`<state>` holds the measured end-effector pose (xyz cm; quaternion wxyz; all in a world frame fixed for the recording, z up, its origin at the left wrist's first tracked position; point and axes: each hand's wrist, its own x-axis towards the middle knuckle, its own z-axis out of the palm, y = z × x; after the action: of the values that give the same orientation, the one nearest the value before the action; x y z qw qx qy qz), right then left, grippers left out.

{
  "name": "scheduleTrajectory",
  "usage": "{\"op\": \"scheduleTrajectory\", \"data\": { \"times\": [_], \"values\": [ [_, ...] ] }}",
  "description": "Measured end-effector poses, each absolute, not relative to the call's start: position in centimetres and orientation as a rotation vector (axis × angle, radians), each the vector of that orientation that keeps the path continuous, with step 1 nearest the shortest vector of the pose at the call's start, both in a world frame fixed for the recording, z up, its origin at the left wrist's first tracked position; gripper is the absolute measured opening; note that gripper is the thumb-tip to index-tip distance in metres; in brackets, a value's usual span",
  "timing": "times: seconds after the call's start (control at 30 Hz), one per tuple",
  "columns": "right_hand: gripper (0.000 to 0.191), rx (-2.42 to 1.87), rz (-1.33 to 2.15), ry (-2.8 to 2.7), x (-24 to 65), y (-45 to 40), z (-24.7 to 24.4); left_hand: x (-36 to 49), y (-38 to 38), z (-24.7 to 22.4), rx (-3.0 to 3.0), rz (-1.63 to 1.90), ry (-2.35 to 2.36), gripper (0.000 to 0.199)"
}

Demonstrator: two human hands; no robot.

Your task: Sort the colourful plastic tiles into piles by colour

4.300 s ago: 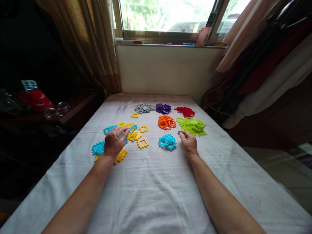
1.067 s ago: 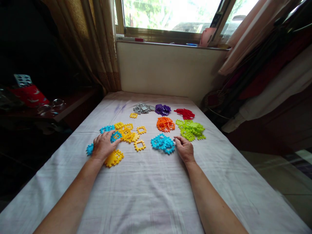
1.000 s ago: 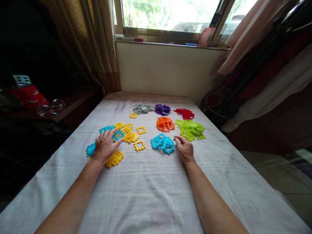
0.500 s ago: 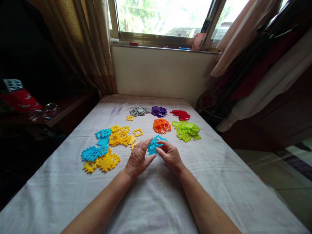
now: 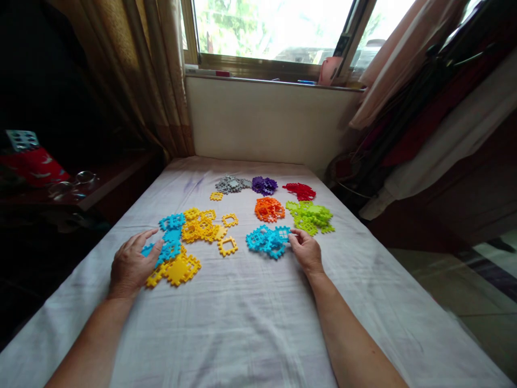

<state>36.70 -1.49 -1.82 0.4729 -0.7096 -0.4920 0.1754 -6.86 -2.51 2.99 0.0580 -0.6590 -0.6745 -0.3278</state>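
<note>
Blue windowed piece (image 5: 283,233) pinched in right hand (image 5: 307,252), left hand (image 5: 131,265) parted wide, blue toothed pieces (image 5: 170,250) just beside.

Left hand (image 5: 135,264): gone from centre to left of the frame, fingers spread at the left blue pieces (image 5: 172,236).
Right hand (image 5: 306,249): drawn back right of centre, now pinching a blue window piece (image 5: 283,234).
Central blue pile (image 5: 262,240): wider than at first.
Yellow frame (image 5: 221,248): uncovered again.
</note>
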Motion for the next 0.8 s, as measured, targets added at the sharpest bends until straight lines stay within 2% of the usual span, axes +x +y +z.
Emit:
{"op": "scheduleTrajectory", "data": {
  "times": [0.17, 0.5, 0.8],
  "values": [
    [0.040, -1.843, 0.317, -1.293, 36.9, -1.5, -1.9, -9.4, -3.4, 2.6, -1.935, -0.920, -2.281, 0.039],
    [0.042, -1.817, 0.187, -1.358, 37.1, -1.7, -2.5, -8.7, -3.3, 1.5, -2.108, -0.356, -2.407, 0.070],
    [0.045, -1.790, 0.180, -1.345, 36.9, -1.9, -2.2, -8.5, -3.2, 1.2, -2.151, -0.568, -2.286, 0.058]
  ]
}}
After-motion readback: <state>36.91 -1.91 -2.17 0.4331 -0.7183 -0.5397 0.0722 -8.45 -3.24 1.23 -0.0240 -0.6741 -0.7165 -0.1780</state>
